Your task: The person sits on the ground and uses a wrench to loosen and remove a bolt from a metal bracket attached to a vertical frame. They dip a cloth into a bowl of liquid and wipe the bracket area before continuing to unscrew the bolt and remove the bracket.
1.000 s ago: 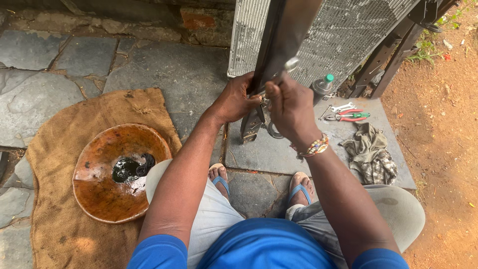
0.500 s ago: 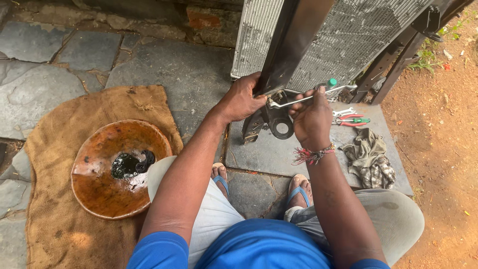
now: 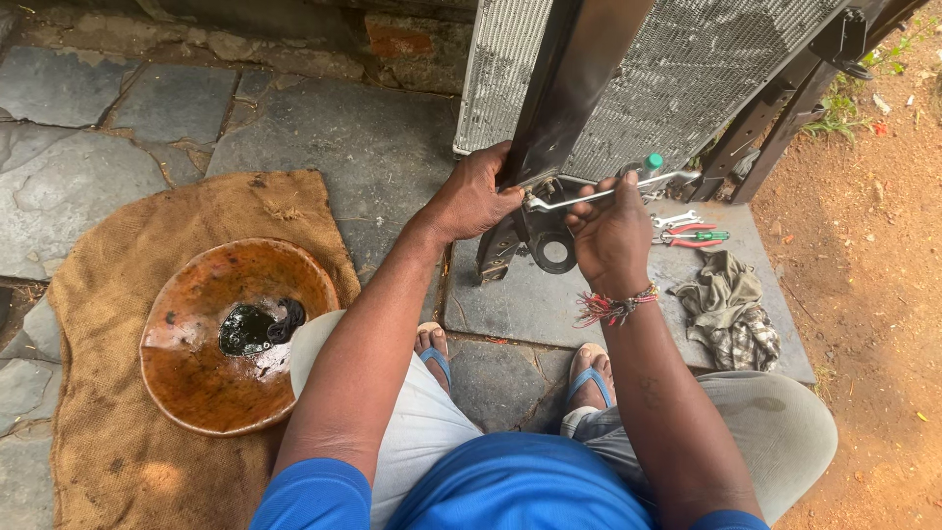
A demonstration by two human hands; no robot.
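Both forearms extend upward from the bottom of the frame toward its upper centre. The left hand point(image 3: 471, 201) is curled, fingers wrapped around the lower end of a dark metal bracket point(image 3: 569, 88) that runs diagonally across a finned radiator point(image 3: 677, 69) standing at the top of the frame. The grip is closed on the bracket, just above its ringed mounting lug point(image 3: 552, 250).

The right hand point(image 3: 610, 236), a beaded bracelet point(image 3: 613, 306) at the wrist, is closed in a fist around the shank of a wrench point(image 3: 613, 192). The wrench lies nearly horizontal, just right of upper centre; its left end meets the bracket beside the left hand, and its right end projects past the fist.

Right of the right hand, more wrenches and red-and-green-handled pliers point(image 3: 692, 235) lie on a stone slab point(image 3: 510, 294), with a crumpled rag point(image 3: 731, 309) below them. At lower left, a rusty bowl point(image 3: 196, 383) holding black liquid rests on burlap sacking point(image 3: 98, 294).
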